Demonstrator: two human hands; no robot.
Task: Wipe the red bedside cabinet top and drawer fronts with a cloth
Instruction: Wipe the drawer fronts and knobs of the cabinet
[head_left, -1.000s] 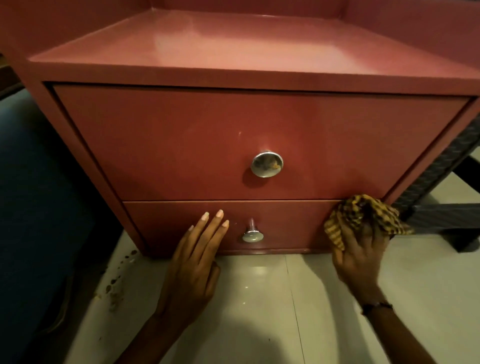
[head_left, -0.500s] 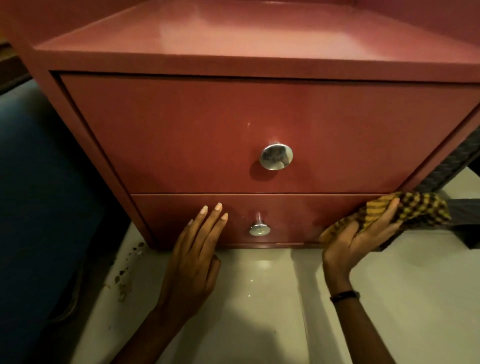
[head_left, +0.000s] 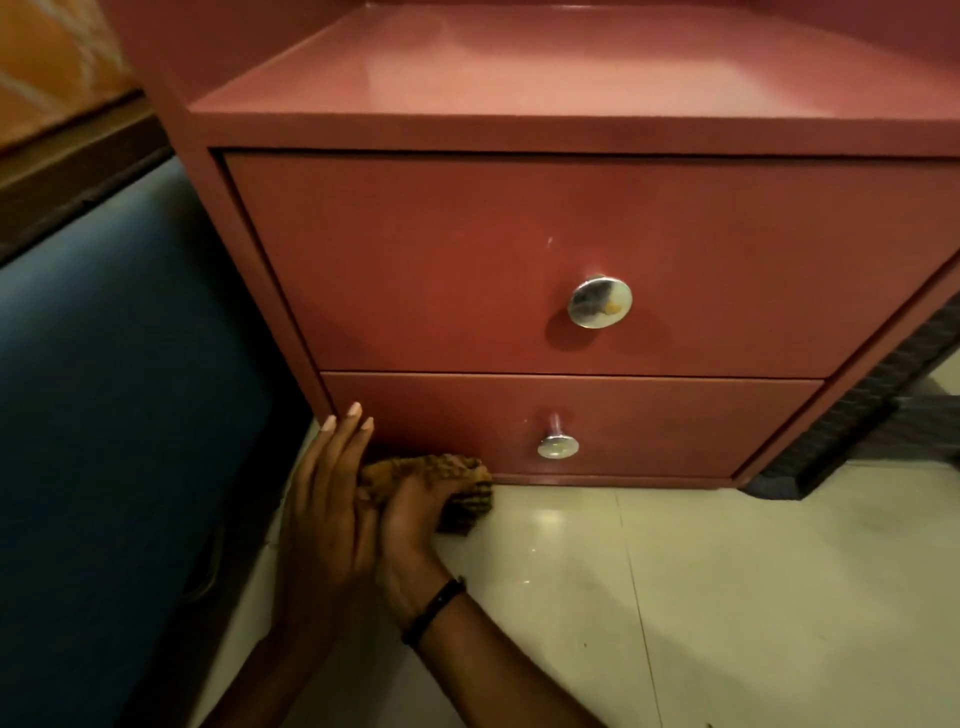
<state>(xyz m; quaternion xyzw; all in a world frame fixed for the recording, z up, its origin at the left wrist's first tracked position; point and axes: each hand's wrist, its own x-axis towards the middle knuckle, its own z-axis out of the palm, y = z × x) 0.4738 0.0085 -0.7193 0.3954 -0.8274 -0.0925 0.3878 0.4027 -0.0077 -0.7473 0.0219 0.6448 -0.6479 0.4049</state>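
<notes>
Head view: I wipe along the bottom edge of the lower drawer (head_left: 597, 415) with the cloth (head_left: 447, 486), low in the frame left of centre.

My right hand (head_left: 410, 525) is clenched around the bunched yellow-and-black cloth, pressing it where the drawer front meets the pale floor (head_left: 727, 597). My left hand (head_left: 327, 519) lies open and flat just beside it, grasping nothing, fingertips touching the cabinet (head_left: 519, 130) at its lower left corner. I judge the risks as these: the cloth may drag over the floor and smear floor dirt back onto the red front; wadded this tight, it may skip the corner beside my left hand; and swept right, it could snag on the small metal knob (head_left: 557, 446).
</notes>
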